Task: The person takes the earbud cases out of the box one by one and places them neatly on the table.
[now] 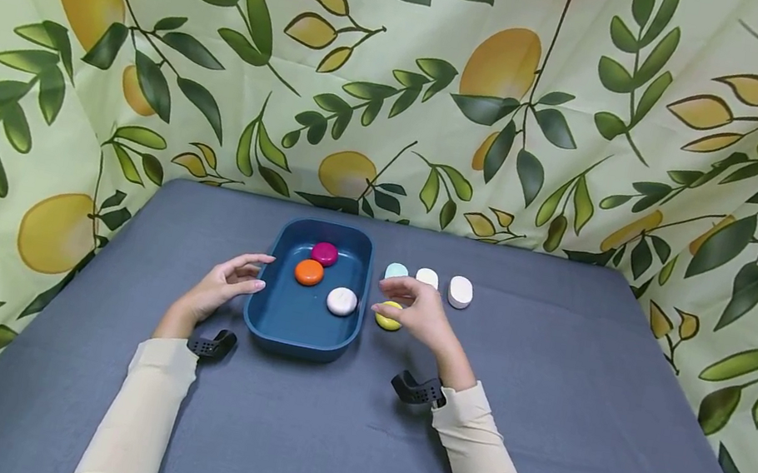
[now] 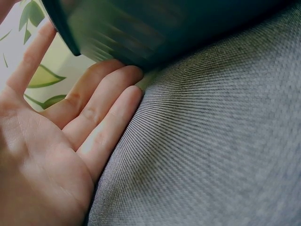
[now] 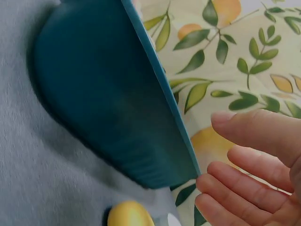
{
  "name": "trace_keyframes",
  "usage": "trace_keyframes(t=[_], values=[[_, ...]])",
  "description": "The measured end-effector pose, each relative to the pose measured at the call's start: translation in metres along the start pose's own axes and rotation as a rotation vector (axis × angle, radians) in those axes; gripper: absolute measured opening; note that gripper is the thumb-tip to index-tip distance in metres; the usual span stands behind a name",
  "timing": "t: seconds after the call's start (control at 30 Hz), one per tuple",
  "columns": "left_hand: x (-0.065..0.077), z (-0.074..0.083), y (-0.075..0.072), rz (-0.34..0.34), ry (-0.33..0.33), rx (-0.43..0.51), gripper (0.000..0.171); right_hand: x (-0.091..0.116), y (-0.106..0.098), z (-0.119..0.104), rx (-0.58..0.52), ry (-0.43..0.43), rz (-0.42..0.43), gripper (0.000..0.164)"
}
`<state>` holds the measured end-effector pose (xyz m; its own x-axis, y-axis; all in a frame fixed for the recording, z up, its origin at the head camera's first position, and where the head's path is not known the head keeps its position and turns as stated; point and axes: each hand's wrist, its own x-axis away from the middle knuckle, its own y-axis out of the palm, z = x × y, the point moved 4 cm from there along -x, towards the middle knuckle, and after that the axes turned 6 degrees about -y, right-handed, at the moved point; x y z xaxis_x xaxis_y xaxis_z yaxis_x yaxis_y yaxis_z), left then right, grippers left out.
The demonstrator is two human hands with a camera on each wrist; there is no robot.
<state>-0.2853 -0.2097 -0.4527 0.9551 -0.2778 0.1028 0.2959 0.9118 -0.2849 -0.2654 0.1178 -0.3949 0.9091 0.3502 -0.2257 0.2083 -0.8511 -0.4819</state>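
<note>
A dark blue rectangular bin point(image 1: 300, 338) stands on the table with a magenta round piece point(image 1: 324, 253), an orange one point(image 1: 308, 272) and a white one point(image 1: 341, 302) inside. At its left rim is my left hand point(image 1: 226, 284), thumb and index fingertips right at the edge; in the left wrist view the other fingers reach along the bin's outer wall point(image 2: 155, 33). To the right of the bin hovers my right hand point(image 1: 420, 313), its fingers loosely bent with nothing held. Below its fingers lies a yellow round piece point(image 1: 387, 321), partly covered by the hand in the head view.
Behind the right hand, a mint piece point(image 1: 397, 270), a white piece point(image 1: 428, 276) and a white oval piece point(image 1: 460, 292) form a row on the grey table point(image 1: 312, 445). A leaf-patterned cloth point(image 1: 406, 81) hangs behind the table and along its sides.
</note>
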Motion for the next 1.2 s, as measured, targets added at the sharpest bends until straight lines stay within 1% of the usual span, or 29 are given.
trace_keyframes(t=[0.13,0.3,0.47,0.63,0.73,0.93,1.07,1.2], values=[[-0.001,-0.004,0.0,0.0,-0.012,0.007,0.051,-0.003,0.007,-0.008,-0.019,-0.028,0.008,0.04],[-0.001,-0.005,-0.001,0.002,-0.008,0.01,0.052,-0.013,0.016,-0.023,-0.022,-0.08,-0.016,0.039],[-0.001,-0.004,0.0,0.006,-0.02,0.004,0.053,-0.029,0.027,-0.033,-0.02,-0.085,-0.045,0.039],[0.001,-0.003,0.001,0.007,-0.023,-0.006,0.053,-0.043,0.038,-0.04,-0.008,-0.071,-0.055,0.039],[0.001,-0.002,0.002,0.004,-0.024,-0.011,0.053,-0.052,0.043,-0.042,-0.004,-0.052,-0.042,0.038],[0.0,-0.002,0.001,0.004,-0.016,-0.004,0.053,-0.071,0.052,-0.04,0.013,-0.026,-0.023,0.037],[0.0,-0.002,0.0,0.002,-0.008,-0.003,0.053,-0.084,0.06,-0.038,0.029,-0.007,-0.037,0.04],[0.0,-0.001,-0.001,0.003,-0.016,-0.005,0.053,-0.093,0.067,-0.04,0.053,-0.001,-0.059,0.042]])
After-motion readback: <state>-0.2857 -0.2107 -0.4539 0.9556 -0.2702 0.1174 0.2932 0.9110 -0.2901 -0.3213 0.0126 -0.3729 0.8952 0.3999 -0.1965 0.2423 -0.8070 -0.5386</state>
